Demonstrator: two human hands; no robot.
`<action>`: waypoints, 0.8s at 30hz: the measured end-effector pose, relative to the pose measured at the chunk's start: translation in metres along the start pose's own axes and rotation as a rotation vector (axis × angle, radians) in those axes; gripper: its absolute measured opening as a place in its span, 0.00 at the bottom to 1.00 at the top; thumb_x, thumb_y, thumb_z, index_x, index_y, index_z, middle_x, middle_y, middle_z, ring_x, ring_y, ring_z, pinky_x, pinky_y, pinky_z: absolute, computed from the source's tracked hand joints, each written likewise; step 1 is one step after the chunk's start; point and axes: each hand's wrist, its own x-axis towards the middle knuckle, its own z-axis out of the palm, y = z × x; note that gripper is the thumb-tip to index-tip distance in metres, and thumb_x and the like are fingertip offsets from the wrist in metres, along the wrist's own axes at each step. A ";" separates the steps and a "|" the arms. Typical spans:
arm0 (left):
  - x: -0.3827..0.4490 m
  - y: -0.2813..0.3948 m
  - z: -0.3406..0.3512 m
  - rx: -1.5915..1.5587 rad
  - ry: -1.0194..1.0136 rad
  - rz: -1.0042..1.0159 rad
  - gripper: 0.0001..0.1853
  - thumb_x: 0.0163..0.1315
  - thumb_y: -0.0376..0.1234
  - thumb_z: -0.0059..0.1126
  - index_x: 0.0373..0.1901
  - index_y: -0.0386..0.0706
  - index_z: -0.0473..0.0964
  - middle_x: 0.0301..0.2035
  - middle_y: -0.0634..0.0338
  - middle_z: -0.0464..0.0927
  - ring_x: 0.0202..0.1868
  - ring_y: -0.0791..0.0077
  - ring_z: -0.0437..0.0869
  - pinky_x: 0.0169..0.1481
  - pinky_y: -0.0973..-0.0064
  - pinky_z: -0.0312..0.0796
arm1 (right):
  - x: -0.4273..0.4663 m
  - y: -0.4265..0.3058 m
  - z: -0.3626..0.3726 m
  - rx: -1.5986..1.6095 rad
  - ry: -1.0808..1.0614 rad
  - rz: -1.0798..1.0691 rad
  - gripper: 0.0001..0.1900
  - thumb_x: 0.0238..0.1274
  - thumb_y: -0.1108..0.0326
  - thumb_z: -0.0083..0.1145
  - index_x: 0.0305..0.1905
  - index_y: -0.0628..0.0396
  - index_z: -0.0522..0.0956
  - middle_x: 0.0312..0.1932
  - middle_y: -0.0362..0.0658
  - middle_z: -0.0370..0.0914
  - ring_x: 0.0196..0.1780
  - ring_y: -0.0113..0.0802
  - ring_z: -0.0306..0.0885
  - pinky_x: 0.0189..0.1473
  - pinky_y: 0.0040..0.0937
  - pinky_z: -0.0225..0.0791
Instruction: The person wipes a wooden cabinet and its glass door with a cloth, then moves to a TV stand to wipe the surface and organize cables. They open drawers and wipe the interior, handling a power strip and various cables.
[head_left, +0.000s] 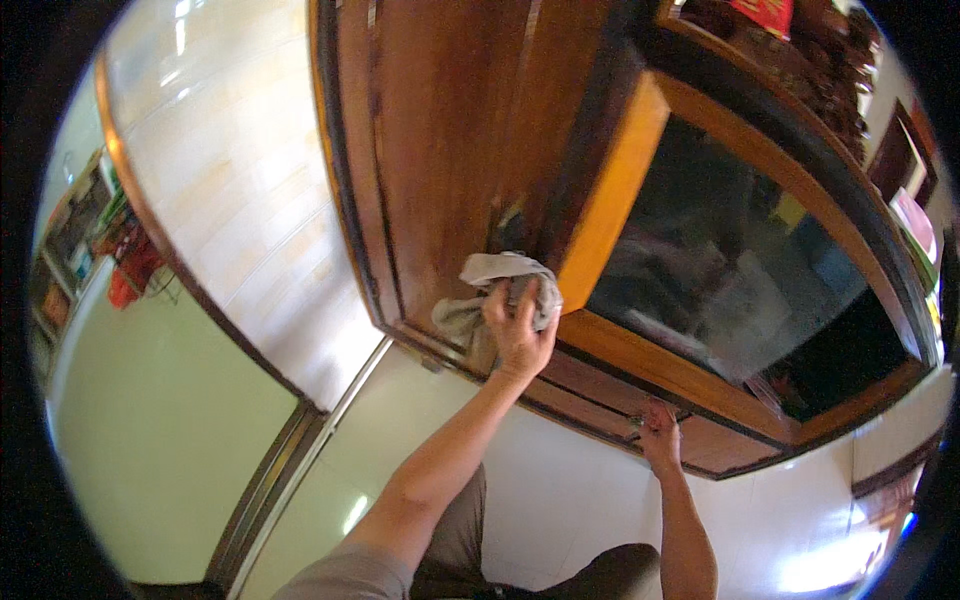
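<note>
My left hand (521, 330) grips a crumpled grey cloth (544, 289) and presses it against the lower part of a brown wooden cabinet's side panel (442, 150), beside the glass-fronted section. The cabinet's dark glass pane (720, 262), framed in wood, shows reflections. Lower right, my right hand (661, 427) is at the cabinet's low front, just under the frame's bottom rail (675, 367). Its fingers are partly in shadow, so whether they hold a part of the cabinet is not clear.
Left of the cabinet stands a pale, shiny tiled wall (240, 202) with a dark edge. A doorway track (307, 450) crosses the pale floor (570, 480). Shelves with red items (127, 262) are at the far left. Dark carved wood (817, 75) rises above the cabinet.
</note>
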 end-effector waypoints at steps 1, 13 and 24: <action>-0.006 -0.006 0.011 0.020 0.014 -0.019 0.33 0.70 0.46 0.67 0.70 0.39 0.71 0.70 0.32 0.60 0.68 0.32 0.63 0.72 0.35 0.56 | -0.009 -0.009 -0.001 0.202 -0.027 0.123 0.20 0.64 0.80 0.57 0.61 0.58 0.79 0.61 0.46 0.78 0.62 0.33 0.78 0.57 0.35 0.78; -0.248 -0.145 0.049 -0.601 0.123 -1.611 0.39 0.80 0.50 0.50 0.81 0.33 0.55 0.73 0.39 0.66 0.71 0.45 0.73 0.76 0.52 0.67 | -0.101 -0.042 -0.070 -0.172 0.108 -0.058 0.16 0.57 0.81 0.53 0.50 0.60 0.79 0.55 0.44 0.74 0.54 0.37 0.76 0.49 0.32 0.77; -0.187 -0.136 0.063 -0.173 0.208 -1.759 0.34 0.81 0.53 0.45 0.80 0.46 0.56 0.74 0.44 0.60 0.68 0.41 0.76 0.68 0.46 0.79 | -0.274 0.013 -0.046 -0.099 0.319 0.146 0.14 0.57 0.79 0.55 0.48 0.62 0.83 0.50 0.47 0.81 0.51 0.36 0.83 0.49 0.36 0.79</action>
